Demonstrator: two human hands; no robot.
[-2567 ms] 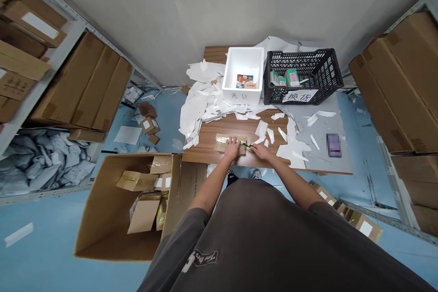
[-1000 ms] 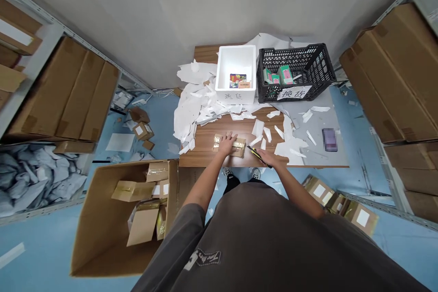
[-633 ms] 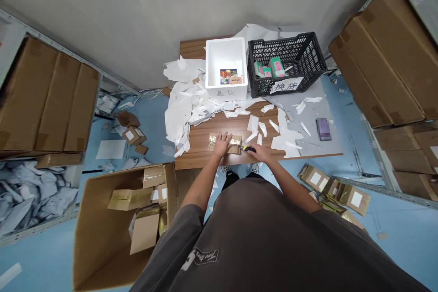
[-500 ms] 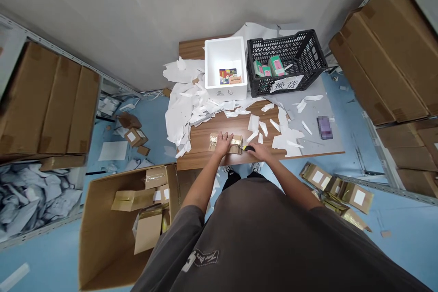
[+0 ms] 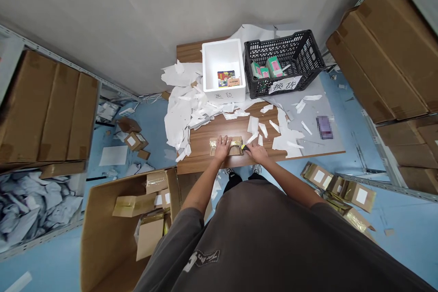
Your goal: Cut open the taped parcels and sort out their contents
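Observation:
A small flat cardboard box [image 5: 235,141] with shiny tape lies on the brown wooden table near its front edge. My left hand [image 5: 223,147] holds it down from above, the fingers reaching over its far side. In my right hand [image 5: 258,153] is a yellow and black utility knife [image 5: 245,148], fingers closed around the handle. The knife's tip is at the right end of the box; the blade itself is too small to make out.
Torn white paper [image 5: 179,112] covers the table's left side, with scraps [image 5: 263,130] right of the box. Behind stand a white foam box [image 5: 224,96] and a black crate [image 5: 255,89]. A large open carton [image 5: 102,219] sits left of me; cardboard boxes [image 5: 321,175] lie on the floor at right.
The knife and my right hand have shifted slightly, still at the box's right end. My left hand stays on the box, and its near side now shows a darker, curved gap or shadow.

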